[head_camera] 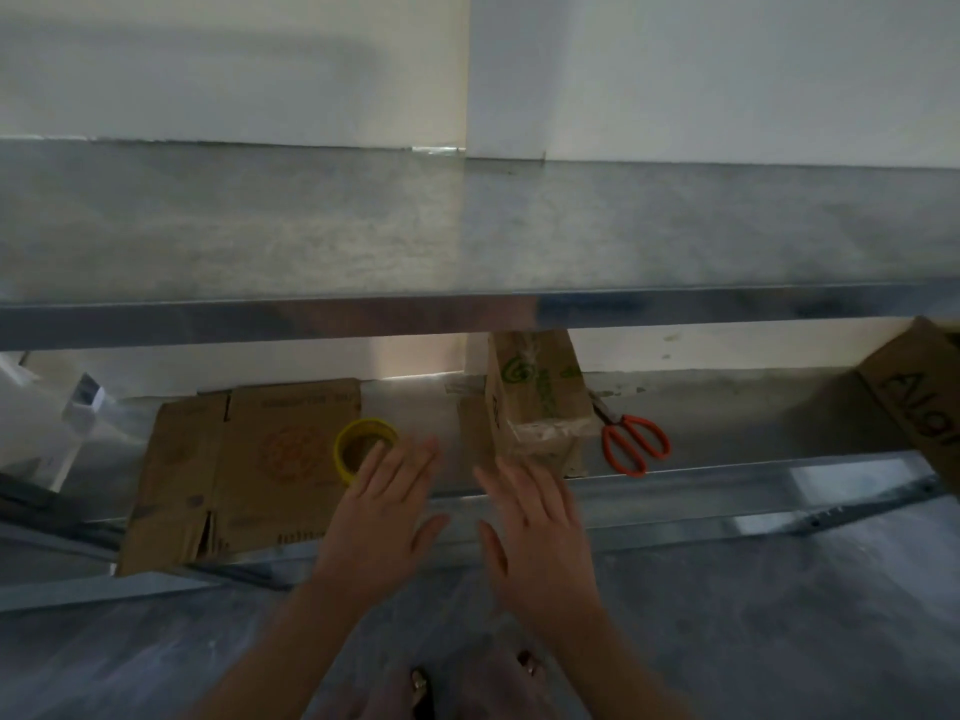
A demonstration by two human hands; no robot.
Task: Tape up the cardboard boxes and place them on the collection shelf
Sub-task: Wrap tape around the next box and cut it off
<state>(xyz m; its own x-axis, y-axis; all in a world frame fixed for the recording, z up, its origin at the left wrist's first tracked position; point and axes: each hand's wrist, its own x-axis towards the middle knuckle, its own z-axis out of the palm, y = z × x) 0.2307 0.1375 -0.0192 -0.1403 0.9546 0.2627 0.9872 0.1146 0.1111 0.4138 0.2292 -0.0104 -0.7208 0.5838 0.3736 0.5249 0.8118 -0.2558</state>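
On the lower shelf (pixel 727 491), at the left, a flattened cardboard box (pixel 244 470) lies unfolded and untaped, so that one looks wholly undone. The yellow tape roll (pixel 363 449) rests at its right edge, partly on the cardboard. The left hand (pixel 384 506) hovers just in front of the roll with fingers straight and slightly spread, holding nothing. The right hand (pixel 535 522) is beside it, fingers likewise straight and spread, empty, reaching toward the small box with green print (pixel 540 402). That box stands assembled on the same shelf and seems to carry some clear tape on top, though blur makes it hard to say whether it is fully sealed. Orange-handled scissors (pixel 634 444) lie just right of it. A further box with black lettering (pixel 924 402) juts in at the far right, its seams unreadable. The upper shelf (pixel 467 226) holds no box, so most of the placing probably remains
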